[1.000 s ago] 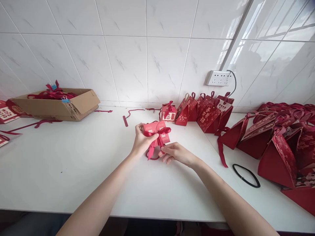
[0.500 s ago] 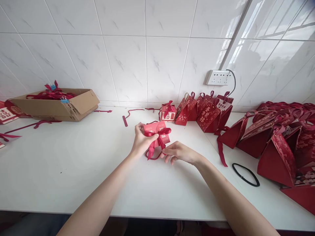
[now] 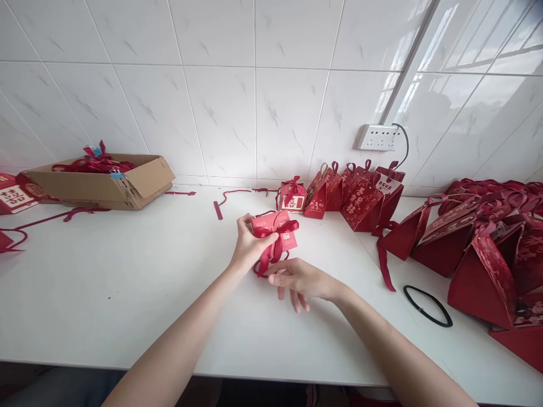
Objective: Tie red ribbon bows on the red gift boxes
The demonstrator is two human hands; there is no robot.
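My left hand (image 3: 252,243) grips a small red gift box (image 3: 289,241) at mid-table, its thumb pressed near the knot of the dark red ribbon bow (image 3: 287,226) on the front. The bow's tails hang down over the box. A twisted red cord (image 3: 257,268) loops out below, partly behind my fingers. My right hand (image 3: 297,281) is just below and right of the box, fingers loosely spread and slightly blurred, close to the cord and the ribbon tails. I see nothing held in it.
A cardboard box (image 3: 97,189) full of red ribbons stands back left. Finished red gift boxes (image 3: 360,200) line the wall, more (image 3: 483,265) crowd the right. A black band (image 3: 427,306) lies right. A ribbon scrap (image 3: 218,210) is near the wall, below a power strip (image 3: 382,137).
My right hand has let go of the ribbon tail and moved slightly down, its fingers spreading. The left hand keeps its hold on the gift box. The whole view has shifted slightly.
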